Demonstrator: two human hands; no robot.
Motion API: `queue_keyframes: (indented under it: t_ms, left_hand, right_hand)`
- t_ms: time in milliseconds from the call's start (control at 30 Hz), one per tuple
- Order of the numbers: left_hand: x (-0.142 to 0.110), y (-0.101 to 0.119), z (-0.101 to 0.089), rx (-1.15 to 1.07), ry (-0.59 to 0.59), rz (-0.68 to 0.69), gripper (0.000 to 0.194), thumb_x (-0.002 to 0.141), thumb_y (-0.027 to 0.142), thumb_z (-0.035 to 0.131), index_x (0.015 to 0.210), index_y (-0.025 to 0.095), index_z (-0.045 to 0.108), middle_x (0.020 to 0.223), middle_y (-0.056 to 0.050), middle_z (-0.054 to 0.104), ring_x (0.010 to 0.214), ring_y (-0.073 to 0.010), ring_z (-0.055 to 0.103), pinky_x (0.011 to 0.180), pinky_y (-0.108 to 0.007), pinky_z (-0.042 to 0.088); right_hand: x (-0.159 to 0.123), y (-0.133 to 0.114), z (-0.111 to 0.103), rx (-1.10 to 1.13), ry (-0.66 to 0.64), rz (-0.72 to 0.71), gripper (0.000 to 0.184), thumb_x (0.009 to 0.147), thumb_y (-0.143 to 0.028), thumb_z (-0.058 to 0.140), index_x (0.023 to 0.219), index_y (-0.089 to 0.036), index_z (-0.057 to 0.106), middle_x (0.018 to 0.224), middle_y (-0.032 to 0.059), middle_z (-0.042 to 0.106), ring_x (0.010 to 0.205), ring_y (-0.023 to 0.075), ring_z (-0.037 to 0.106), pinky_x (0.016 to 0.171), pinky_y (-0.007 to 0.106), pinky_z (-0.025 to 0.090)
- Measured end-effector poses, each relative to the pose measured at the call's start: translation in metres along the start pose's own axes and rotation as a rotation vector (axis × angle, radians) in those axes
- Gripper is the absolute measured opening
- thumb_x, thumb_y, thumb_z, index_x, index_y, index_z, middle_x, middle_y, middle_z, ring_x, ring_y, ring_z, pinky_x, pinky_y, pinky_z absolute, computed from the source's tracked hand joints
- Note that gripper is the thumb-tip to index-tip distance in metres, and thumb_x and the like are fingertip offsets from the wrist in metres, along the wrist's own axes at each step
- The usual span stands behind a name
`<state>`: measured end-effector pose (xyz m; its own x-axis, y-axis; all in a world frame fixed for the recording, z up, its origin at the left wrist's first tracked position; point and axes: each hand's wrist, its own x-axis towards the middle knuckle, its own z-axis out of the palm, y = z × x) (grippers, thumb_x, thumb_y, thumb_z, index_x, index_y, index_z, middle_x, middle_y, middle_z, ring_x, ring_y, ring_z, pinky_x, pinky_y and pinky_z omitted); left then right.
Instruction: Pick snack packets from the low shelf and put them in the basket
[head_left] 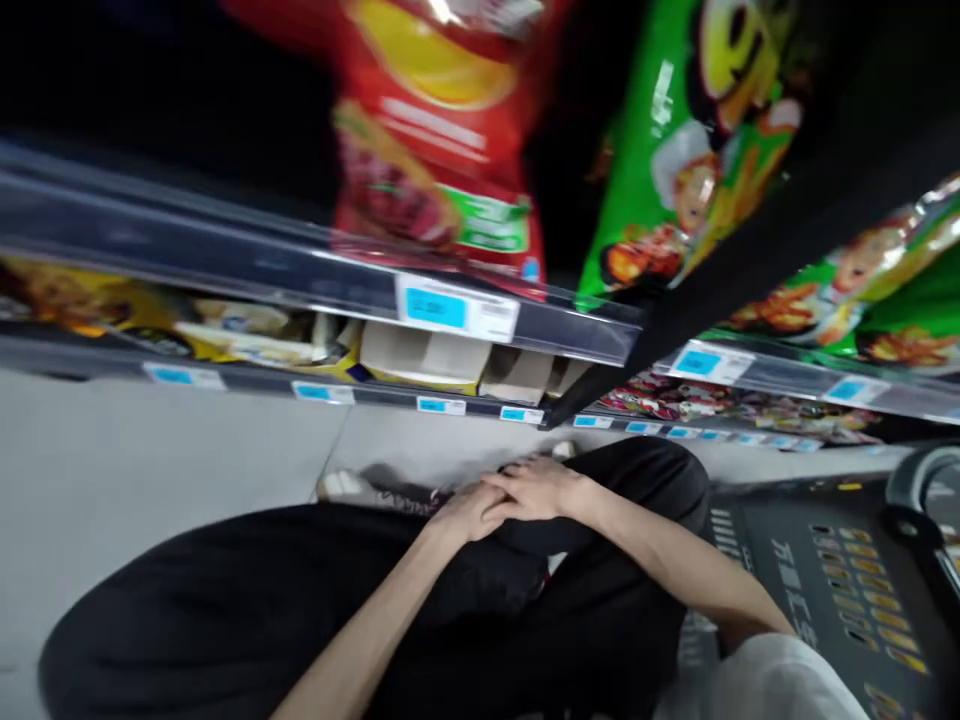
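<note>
Near the middle, in front of my bent legs in black trousers (225, 590), my left hand (465, 508) and my right hand (536, 487) rest together. My right hand lies across my left, thumb and forefinger apart, with no item visible in it. Most of the fingers of my left hand are covered by my right, so their pose is hidden. Both hands are well apart from the goods. Beyond them is the bottom shelf, holding open cardboard boxes (424, 355). A blurred red snack bag (442, 130) stands on the shelf above, with a green snack bag (652, 230) to its right.
A dark shopping basket (799, 570) with a grey handle (915, 475) stands close on my right. Price tags (457, 308) line the shelf edges. A black upright (720, 255) divides the shelving. My shoes (352, 488) are on the grey floor (247, 450).
</note>
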<state>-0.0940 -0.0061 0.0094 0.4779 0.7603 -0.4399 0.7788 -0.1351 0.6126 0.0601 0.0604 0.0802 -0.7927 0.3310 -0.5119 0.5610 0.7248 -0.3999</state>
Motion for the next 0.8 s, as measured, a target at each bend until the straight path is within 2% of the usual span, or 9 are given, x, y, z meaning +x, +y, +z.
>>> queue_keyframes:
  t_ms: [67,133,200,367,533,800]
  left_hand:
    - [0.005,-0.002,-0.001,0.073,-0.114,-0.021,0.038,0.100,0.029,0.049,0.126,0.014,0.072,0.134,-0.017,0.071,0.124,-0.0340,0.068,0.108,-0.042,0.052]
    - [0.012,-0.003,-0.003,0.108,-0.142,-0.056,0.043,0.103,0.030,0.039,0.126,0.013,0.071,0.132,-0.020,0.071,0.126,-0.0361,0.067,0.108,-0.046,0.051]
    - [0.016,-0.005,-0.004,0.108,-0.147,-0.089,0.046,0.105,0.031,0.034,0.129,0.013,0.069,0.134,-0.019,0.070,0.128,-0.0349,0.066,0.107,-0.045,0.052]
    - [0.017,-0.018,0.005,0.142,-0.163,-0.105,0.044,0.105,0.029,0.033,0.125,0.009,0.067,0.134,-0.022,0.069,0.131,-0.0332,0.064,0.111,-0.042,0.049]
    - [0.016,-0.029,0.011,0.135,-0.150,-0.126,0.037,0.101,0.023,0.038,0.122,0.011,0.065,0.133,-0.021,0.069,0.129,-0.0315,0.066,0.108,-0.040,0.050]
    - [0.016,-0.022,0.007,0.121,-0.145,-0.087,0.039,0.102,0.028,0.033,0.115,0.013,0.067,0.127,-0.018,0.073,0.127,-0.0311,0.067,0.103,-0.038,0.052]
  right_hand:
    - [0.005,0.003,0.005,0.010,-0.079,0.090,0.071,0.095,-0.064,0.066,0.146,-0.015,0.058,0.119,0.0185,0.076,0.112,0.0357,0.074,0.092,0.047,0.060]
    - [0.004,0.004,0.003,-0.025,-0.046,0.038,0.073,0.087,-0.059,0.078,0.143,-0.016,0.059,0.123,0.0174,0.075,0.119,0.0372,0.071,0.096,0.049,0.059]
    - [0.001,0.004,0.001,-0.063,-0.004,0.018,0.070,0.085,-0.050,0.084,0.141,-0.017,0.059,0.129,0.0155,0.074,0.124,0.0366,0.069,0.099,0.050,0.059]
    - [-0.007,-0.003,0.006,-0.019,-0.052,0.156,0.053,0.091,-0.040,0.081,0.131,-0.010,0.065,0.130,0.0162,0.074,0.121,0.0357,0.071,0.099,0.051,0.060]
    - [-0.005,-0.008,0.008,-0.009,-0.034,0.117,0.040,0.095,-0.038,0.077,0.121,-0.009,0.069,0.124,0.0167,0.076,0.120,0.0338,0.072,0.098,0.048,0.061]
    - [0.002,-0.003,0.015,-0.033,-0.027,0.134,0.041,0.096,-0.038,0.075,0.127,-0.013,0.066,0.128,0.0145,0.075,0.122,0.0325,0.072,0.098,0.047,0.062]
